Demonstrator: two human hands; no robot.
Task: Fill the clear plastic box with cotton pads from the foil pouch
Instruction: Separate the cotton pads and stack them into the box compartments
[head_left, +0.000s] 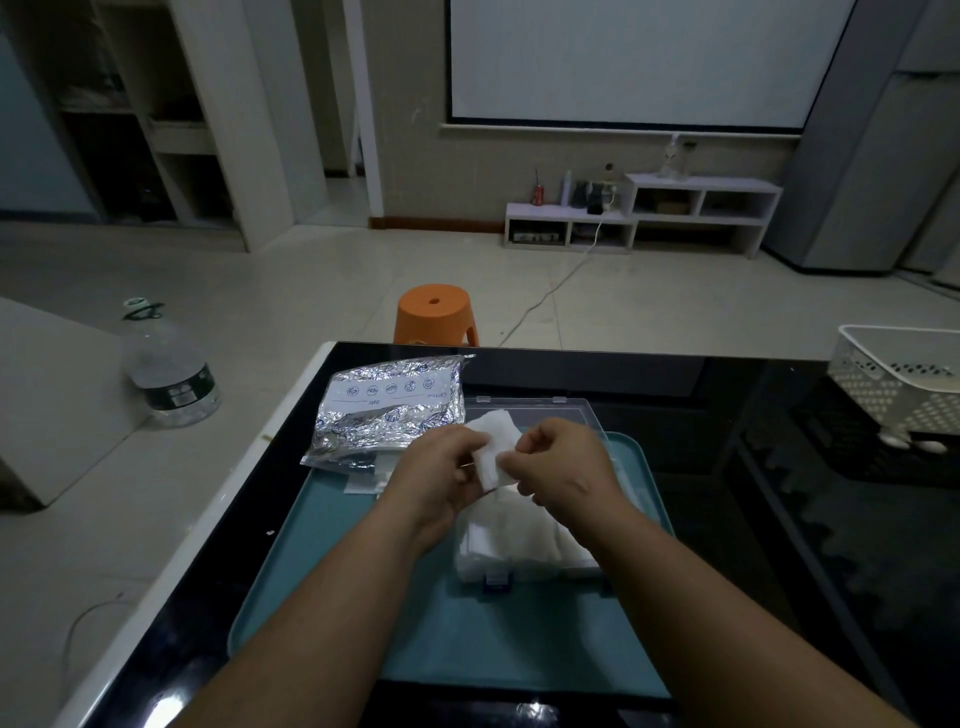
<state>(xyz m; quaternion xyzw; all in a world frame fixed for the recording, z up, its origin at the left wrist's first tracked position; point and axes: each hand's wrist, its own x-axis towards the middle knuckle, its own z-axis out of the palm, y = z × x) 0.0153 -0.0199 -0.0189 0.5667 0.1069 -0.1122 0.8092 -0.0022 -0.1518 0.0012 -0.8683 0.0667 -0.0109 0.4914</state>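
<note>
Over tray (311, 545), cotton pads (493, 457) pinched between left grip (441, 473), right grip (563, 462).

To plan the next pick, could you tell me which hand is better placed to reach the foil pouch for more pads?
Probably the left hand: the foil pouch lies just beyond it on the left, while the right hand would have to cross over. Both pinch cotton pads.

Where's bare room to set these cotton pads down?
Bare: the teal tray in front of the clear box, and the black tabletop between tray and white basket. Crowded: the far end, with foil pouch, left hand and right hand pinching cotton pads.
</note>
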